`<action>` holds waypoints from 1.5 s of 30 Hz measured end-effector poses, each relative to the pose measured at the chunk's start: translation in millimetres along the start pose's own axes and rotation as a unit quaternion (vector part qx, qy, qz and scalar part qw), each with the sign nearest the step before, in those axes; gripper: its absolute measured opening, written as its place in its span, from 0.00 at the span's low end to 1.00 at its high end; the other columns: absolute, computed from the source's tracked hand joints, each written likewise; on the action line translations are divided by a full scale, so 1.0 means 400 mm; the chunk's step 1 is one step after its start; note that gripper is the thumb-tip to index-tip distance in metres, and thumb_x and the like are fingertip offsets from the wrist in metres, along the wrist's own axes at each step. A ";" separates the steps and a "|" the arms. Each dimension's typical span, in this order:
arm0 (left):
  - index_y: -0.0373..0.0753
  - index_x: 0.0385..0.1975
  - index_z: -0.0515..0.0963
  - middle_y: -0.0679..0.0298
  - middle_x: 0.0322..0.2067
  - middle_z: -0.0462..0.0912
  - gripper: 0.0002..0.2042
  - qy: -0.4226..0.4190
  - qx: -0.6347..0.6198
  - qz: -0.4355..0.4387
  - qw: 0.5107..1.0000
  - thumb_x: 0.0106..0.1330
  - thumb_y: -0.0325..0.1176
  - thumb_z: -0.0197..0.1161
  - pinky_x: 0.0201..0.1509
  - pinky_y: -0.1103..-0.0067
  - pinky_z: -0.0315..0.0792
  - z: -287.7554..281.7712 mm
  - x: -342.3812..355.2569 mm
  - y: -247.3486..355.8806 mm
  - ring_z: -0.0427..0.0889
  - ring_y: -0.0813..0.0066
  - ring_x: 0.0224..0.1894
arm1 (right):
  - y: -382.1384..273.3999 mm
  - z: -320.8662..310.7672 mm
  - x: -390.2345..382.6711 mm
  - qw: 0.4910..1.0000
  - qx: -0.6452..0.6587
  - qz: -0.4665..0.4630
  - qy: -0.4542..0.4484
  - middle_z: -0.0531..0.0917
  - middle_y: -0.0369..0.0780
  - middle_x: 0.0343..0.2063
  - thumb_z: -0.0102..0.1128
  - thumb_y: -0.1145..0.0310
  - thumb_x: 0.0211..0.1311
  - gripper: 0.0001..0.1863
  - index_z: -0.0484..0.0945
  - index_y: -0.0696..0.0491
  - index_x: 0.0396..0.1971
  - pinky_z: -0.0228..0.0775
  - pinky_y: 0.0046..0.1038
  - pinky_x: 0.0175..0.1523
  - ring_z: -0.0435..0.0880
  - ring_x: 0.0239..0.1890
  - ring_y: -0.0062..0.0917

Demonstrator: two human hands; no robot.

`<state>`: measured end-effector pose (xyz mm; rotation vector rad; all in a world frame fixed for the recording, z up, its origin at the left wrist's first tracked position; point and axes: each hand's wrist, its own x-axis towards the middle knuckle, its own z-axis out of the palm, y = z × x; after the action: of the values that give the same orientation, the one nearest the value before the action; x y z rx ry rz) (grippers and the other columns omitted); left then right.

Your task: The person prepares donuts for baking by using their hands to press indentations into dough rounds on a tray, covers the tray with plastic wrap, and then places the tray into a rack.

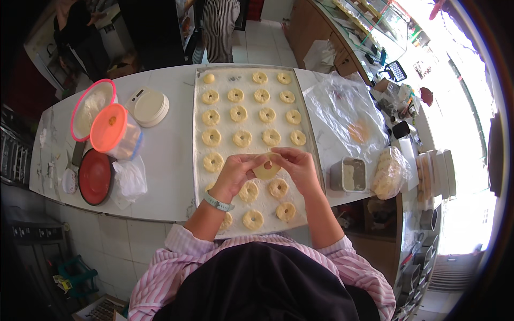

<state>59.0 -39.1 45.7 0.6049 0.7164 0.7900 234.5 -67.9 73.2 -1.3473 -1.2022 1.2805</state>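
Note:
My left hand (239,172) and my right hand (298,167) hold a pale dough ring (266,170) between their fingers, over a large floured tray (300,200). Several rows of dough rings (239,114) lie on the tray, with a small round dough ball (209,78) in its far left corner. A pale band circles my left wrist.
Left are pink-rimmed and orange-lidded containers, a scale (146,107), red pan (95,181) and white bag (130,179). Right are plastic sheeting (342,109), a metal container (353,174) and wrapped bundle (388,173). Two people (222,29) (80,40) stand beyond the table.

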 end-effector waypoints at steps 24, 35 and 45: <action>0.28 0.39 0.78 0.58 0.35 0.81 0.17 0.042 0.059 -0.024 0.997 0.59 0.37 0.65 0.41 0.79 0.78 -0.017 0.019 0.006 0.82 0.74 0.36 | 0.042 0.002 0.042 0.973 0.152 0.133 -0.112 0.80 0.40 0.40 0.60 0.73 0.57 0.20 0.72 0.65 0.48 0.72 0.19 0.44 0.80 0.40 0.20; 0.26 0.43 0.74 0.51 0.43 0.78 0.16 0.297 0.038 0.241 0.923 0.66 0.35 0.56 0.58 0.73 0.69 -0.167 -0.076 0.036 0.77 0.64 0.48 | 0.097 -0.006 0.476 0.918 0.318 0.193 -0.135 0.79 0.41 0.37 0.58 0.78 0.56 0.09 0.74 0.63 0.37 0.78 0.22 0.42 0.81 0.39 0.23; 0.23 0.40 0.73 0.49 0.40 0.79 0.14 0.418 0.092 0.214 0.878 0.66 0.32 0.55 0.56 0.72 0.71 -0.237 -0.196 -0.001 0.79 0.62 0.45 | 0.152 0.128 0.950 0.992 -0.107 0.064 -0.006 0.82 0.45 0.33 0.65 0.77 0.43 0.18 0.79 0.61 0.39 0.76 0.29 0.41 0.82 0.36 0.31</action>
<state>-52.1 -81.4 13.7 0.5912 1.4955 1.4408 184.7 300.5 -39.1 -1.5950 -1.3089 1.2777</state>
